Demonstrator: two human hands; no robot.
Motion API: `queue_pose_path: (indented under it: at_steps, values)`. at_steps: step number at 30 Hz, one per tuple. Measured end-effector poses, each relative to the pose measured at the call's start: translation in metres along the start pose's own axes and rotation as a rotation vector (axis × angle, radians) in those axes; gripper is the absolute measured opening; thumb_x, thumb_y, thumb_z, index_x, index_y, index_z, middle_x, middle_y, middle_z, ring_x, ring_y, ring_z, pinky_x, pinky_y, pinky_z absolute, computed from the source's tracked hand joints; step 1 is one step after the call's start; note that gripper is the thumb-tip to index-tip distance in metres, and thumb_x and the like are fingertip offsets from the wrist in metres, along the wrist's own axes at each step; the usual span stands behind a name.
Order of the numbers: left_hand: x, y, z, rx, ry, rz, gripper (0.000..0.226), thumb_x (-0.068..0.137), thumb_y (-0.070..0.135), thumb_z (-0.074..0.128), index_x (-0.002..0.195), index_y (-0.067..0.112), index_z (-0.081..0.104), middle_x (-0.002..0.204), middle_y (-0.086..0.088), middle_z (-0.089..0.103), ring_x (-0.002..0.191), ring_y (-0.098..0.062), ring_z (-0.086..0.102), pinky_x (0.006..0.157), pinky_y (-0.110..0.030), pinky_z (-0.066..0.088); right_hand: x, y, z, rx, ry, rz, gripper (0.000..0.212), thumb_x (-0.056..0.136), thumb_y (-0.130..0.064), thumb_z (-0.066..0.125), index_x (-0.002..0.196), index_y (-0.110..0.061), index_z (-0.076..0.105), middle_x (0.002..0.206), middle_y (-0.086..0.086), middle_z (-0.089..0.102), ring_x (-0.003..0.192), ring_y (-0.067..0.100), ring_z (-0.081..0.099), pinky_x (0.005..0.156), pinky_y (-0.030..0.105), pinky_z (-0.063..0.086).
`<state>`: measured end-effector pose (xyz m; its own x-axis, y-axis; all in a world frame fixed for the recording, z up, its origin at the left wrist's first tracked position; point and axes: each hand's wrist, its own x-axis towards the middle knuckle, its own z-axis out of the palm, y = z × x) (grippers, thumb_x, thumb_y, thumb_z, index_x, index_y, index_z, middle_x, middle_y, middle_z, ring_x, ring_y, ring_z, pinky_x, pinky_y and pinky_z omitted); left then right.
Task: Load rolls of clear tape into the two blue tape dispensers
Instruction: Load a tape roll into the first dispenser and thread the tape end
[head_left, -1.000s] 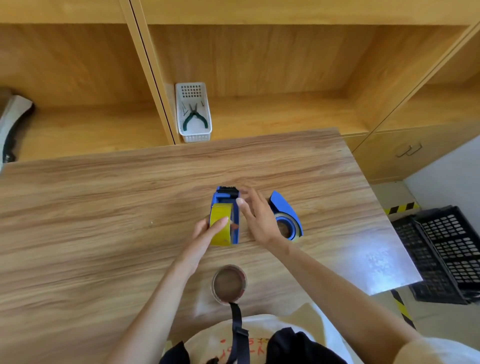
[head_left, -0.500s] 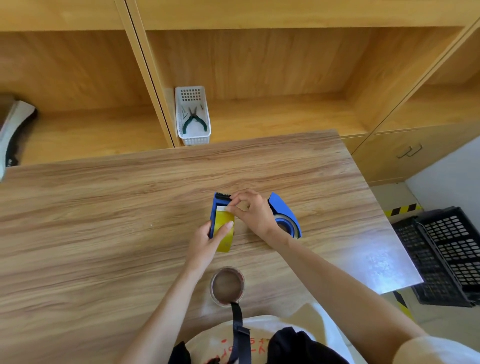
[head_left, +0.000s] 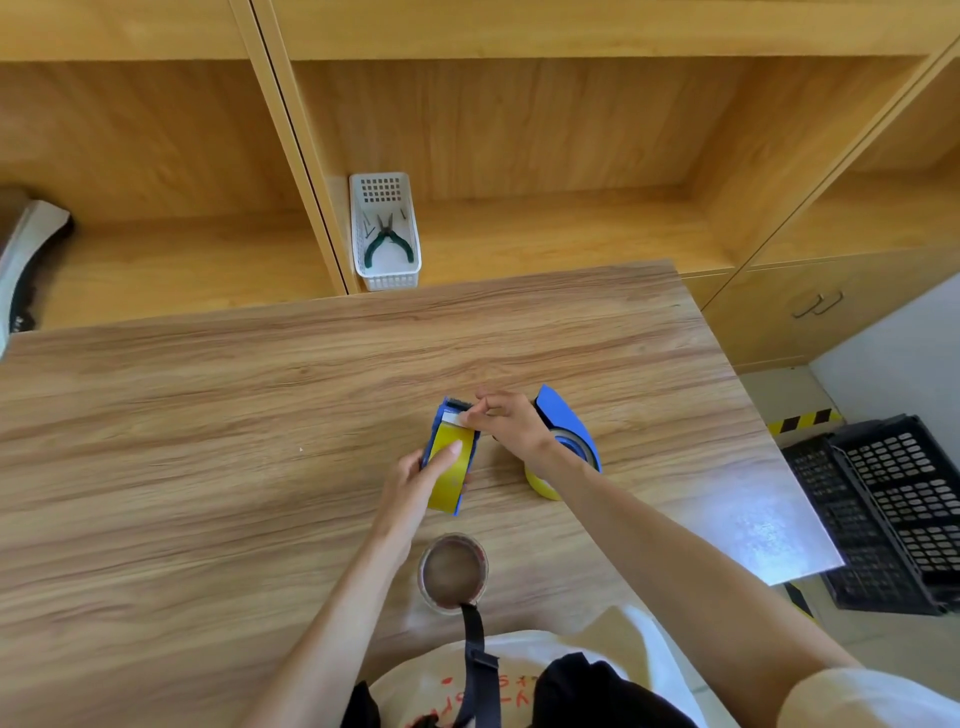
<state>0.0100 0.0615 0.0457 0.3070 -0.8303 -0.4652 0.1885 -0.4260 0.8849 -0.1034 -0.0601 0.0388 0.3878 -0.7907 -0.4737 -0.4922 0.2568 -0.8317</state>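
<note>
A blue tape dispenser stands on the wooden table with a yellowish roll of tape seated in it. My left hand grips this dispenser and roll from the near side. My right hand pinches the white tape end at the dispenser's toothed far end. A second blue dispenser with a roll in it lies just right of my right hand, partly hidden by my wrist. A loose clear tape roll lies flat near the table's front edge.
A white basket with green-handled pliers sits on the shelf behind the table. Black plastic crates stand on the floor at the right. The table's right edge runs just beyond the second dispenser.
My right hand has closed from open fingers into a pinch on the tape end and drawn it to the dispenser's toothed end. My left hand stays on the dispenser.
</note>
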Motion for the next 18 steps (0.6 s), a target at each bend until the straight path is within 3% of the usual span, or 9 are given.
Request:
queue_pose_path:
  at_steps: [4, 7, 13, 16, 18]
  values:
    - [0.0008, 0.0002, 0.0025, -0.012, 0.124, 0.013, 0.047, 0.089, 0.042, 0.067, 0.08, -0.003, 0.073, 0.069, -0.02, 0.075, 0.062, -0.026, 0.073, 0.06, -0.031, 0.057, -0.0012, 0.0025, 0.0035, 0.0, 0.025, 0.008, 0.018, 0.082, -0.02, 0.077, 0.088, -0.003, 0.075, 0.14, 0.015, 0.055, 0.134, 0.023, 0.047, 0.11, 0.04, 0.039]
    - [-0.0002, -0.001, 0.0049, -0.015, 0.151, 0.022, 0.051, 0.087, 0.046, 0.067, 0.074, -0.002, 0.072, 0.065, -0.019, 0.074, 0.056, -0.021, 0.07, 0.052, -0.022, 0.053, -0.0024, 0.0027, 0.0038, 0.013, 0.019, 0.03, 0.019, 0.083, -0.017, 0.075, 0.091, -0.001, 0.075, 0.136, 0.019, 0.057, 0.13, 0.027, 0.05, 0.102, 0.039, 0.043]
    - [-0.0022, -0.0006, 0.0031, -0.05, 0.057, -0.019, 0.038, 0.091, 0.038, 0.063, 0.086, 0.001, 0.073, 0.064, -0.008, 0.074, 0.058, -0.015, 0.069, 0.055, -0.018, 0.053, -0.0024, 0.003, -0.0027, 0.065, -0.018, 0.093, 0.023, 0.087, -0.012, 0.07, 0.102, 0.006, 0.074, 0.128, 0.016, 0.064, 0.133, 0.02, 0.049, 0.093, 0.022, 0.034]
    - [-0.0023, -0.0011, 0.0028, -0.036, -0.022, -0.099, 0.023, 0.091, 0.038, 0.062, 0.091, 0.017, 0.072, 0.067, 0.009, 0.075, 0.067, -0.003, 0.069, 0.07, -0.02, 0.049, -0.0023, 0.0075, -0.0052, 0.077, -0.022, 0.089, 0.023, 0.086, -0.009, 0.07, 0.101, 0.007, 0.073, 0.132, 0.015, 0.062, 0.135, 0.017, 0.047, 0.096, 0.023, 0.034]
    - [-0.0022, -0.0016, 0.0027, -0.052, -0.06, -0.194, 0.028, 0.082, 0.057, 0.065, 0.099, 0.035, 0.068, 0.088, 0.021, 0.075, 0.091, 0.004, 0.065, 0.093, -0.028, 0.044, -0.0013, 0.01, -0.0058, 0.041, -0.019, 0.073, 0.02, 0.084, -0.012, 0.073, 0.096, 0.003, 0.075, 0.137, 0.014, 0.058, 0.136, 0.018, 0.046, 0.101, 0.027, 0.034]
